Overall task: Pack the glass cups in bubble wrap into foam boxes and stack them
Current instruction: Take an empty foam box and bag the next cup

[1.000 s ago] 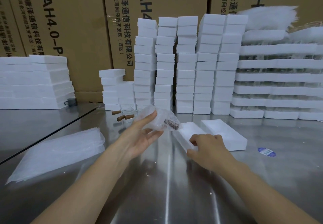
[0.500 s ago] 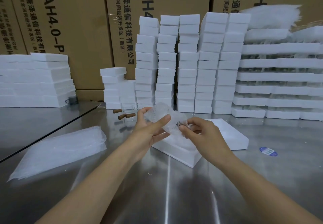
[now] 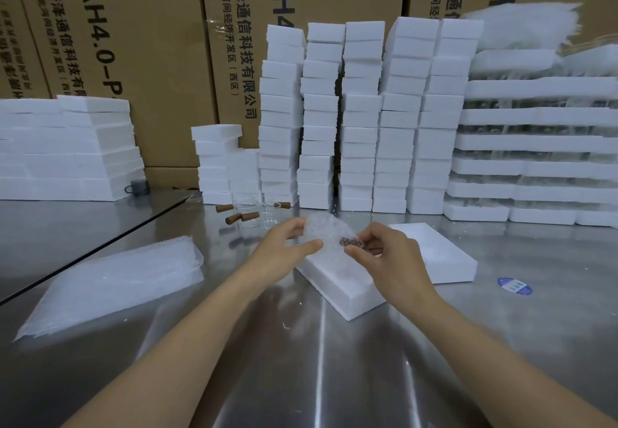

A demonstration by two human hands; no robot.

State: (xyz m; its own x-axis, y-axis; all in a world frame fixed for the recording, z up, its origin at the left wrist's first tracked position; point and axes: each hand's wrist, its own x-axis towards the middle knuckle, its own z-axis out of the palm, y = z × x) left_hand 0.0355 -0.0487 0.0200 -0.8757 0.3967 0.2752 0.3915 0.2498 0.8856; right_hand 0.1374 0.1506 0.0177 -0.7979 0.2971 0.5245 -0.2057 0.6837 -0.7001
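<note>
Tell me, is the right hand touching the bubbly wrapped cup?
Touching. In the head view the right hand pinches the bubble-wrapped cup with its fingers, with no gap between them.

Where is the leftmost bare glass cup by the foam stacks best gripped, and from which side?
Probably by its wooden handle, coming from the left. The handle juts out sideways to the left of the leftmost glass cup, away from the foam stacks behind, and the clear body looks slick.

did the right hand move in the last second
Yes. The right hand lifted off the foam box, up and slightly left, away from the blue sticker, and now pinches the wrapped cup.
</note>
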